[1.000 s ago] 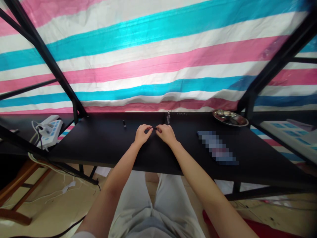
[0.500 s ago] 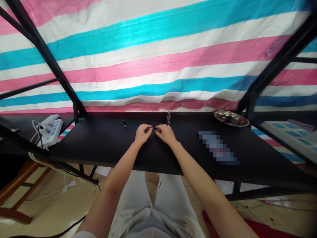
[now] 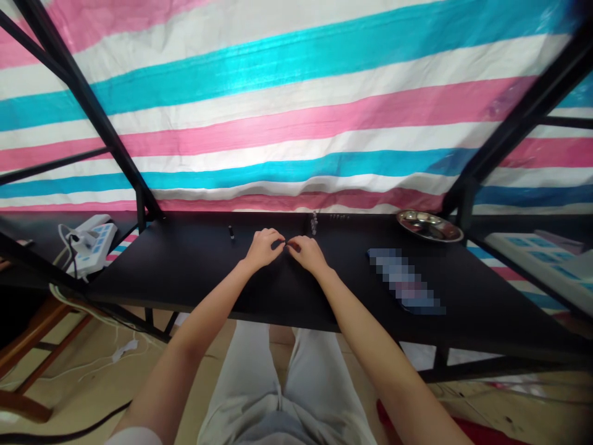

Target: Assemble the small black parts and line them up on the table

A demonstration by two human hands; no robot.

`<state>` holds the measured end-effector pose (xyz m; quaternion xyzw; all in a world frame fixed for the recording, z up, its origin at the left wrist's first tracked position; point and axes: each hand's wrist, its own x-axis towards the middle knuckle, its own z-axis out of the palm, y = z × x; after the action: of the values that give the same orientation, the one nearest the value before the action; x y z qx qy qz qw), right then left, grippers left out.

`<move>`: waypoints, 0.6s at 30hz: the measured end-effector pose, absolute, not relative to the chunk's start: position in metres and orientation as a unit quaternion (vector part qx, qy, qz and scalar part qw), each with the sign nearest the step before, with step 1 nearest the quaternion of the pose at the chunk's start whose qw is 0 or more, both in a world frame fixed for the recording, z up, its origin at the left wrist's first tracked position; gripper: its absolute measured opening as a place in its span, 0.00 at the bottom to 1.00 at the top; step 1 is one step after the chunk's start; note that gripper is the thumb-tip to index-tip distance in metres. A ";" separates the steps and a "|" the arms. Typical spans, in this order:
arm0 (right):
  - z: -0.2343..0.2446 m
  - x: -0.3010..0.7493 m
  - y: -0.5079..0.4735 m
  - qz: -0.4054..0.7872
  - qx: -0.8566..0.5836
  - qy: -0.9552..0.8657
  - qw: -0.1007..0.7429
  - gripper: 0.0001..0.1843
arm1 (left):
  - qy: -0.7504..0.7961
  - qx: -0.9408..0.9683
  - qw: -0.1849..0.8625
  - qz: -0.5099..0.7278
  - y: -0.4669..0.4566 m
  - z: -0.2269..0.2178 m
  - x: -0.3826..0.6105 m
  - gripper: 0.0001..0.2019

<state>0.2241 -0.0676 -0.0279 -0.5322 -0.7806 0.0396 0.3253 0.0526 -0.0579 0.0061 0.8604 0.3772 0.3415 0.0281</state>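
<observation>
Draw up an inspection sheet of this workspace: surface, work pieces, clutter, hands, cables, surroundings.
Surface: black tabletop, bearing the items below.
Work pieces: small dark piece between the hands, too small to identify; small black piece with a white end, lying apart; cluster of small clear pieces at the back, row of tiny pieces to its right.
Clutter: shiny metal dish, back right; pixelated item nearer the person, unidentifiable.
Hands: left hand and right hand face each other, fingers curled, tips close; which grips cannot be told.
Cables: white cables at left, below a power strip; black cable on the floor.
Surroundings: striped tarp behind; black metal frame at both sides.
</observation>
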 end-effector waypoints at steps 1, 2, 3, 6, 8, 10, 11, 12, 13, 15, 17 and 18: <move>-0.028 0.224 -0.068 0.041 -0.533 -0.780 0.325 0.07 | 0.372 0.871 0.015 0.321 -0.056 0.014 0.050 0.05; -0.028 0.224 -0.067 0.043 -0.534 -0.779 0.325 0.07 | 0.367 0.880 0.003 0.303 -0.054 0.023 0.047 0.06; -0.028 0.224 -0.067 0.044 -0.534 -0.779 0.324 0.07 | 0.365 0.885 -0.008 0.289 -0.050 0.032 0.044 0.06; -0.029 0.224 -0.066 0.051 -0.534 -0.780 0.323 0.06 | 0.395 0.879 -0.016 0.266 -0.029 0.060 0.031 0.06; -0.030 0.225 -0.065 0.056 -0.534 -0.778 0.327 0.06 | 0.424 0.869 -0.020 0.252 -0.010 0.074 0.020 0.07; -0.031 0.225 -0.065 0.064 -0.533 -0.777 0.330 0.06 | 0.461 0.858 -0.015 0.227 0.008 0.083 0.009 0.07; -0.031 0.226 -0.065 0.068 -0.533 -0.776 0.330 0.06 | 0.475 0.855 -0.003 0.208 0.016 0.085 0.003 0.07; -0.031 0.226 -0.064 0.072 -0.533 -0.776 0.330 0.06 | 0.489 0.852 0.012 0.188 0.022 0.086 -0.002 0.07; -0.031 0.226 -0.064 0.075 -0.533 -0.775 0.331 0.06 | 0.502 0.849 0.024 0.167 0.028 0.086 -0.007 0.07; -0.032 0.227 -0.064 0.082 -0.533 -0.774 0.333 0.06 | 0.522 0.842 0.042 0.129 0.035 0.086 -0.014 0.06; -0.032 0.227 -0.064 0.087 -0.532 -0.773 0.334 0.06 | 0.535 0.838 0.042 0.099 0.039 0.086 -0.018 0.04; -0.032 0.227 -0.064 0.088 -0.533 -0.772 0.335 0.06 | 0.537 0.838 0.037 0.087 0.039 0.085 -0.019 0.03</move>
<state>0.2268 -0.0641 -0.0320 -0.5325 -0.7724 0.0882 0.3347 -0.0192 0.0395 0.0849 0.8383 0.5369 0.0871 0.0369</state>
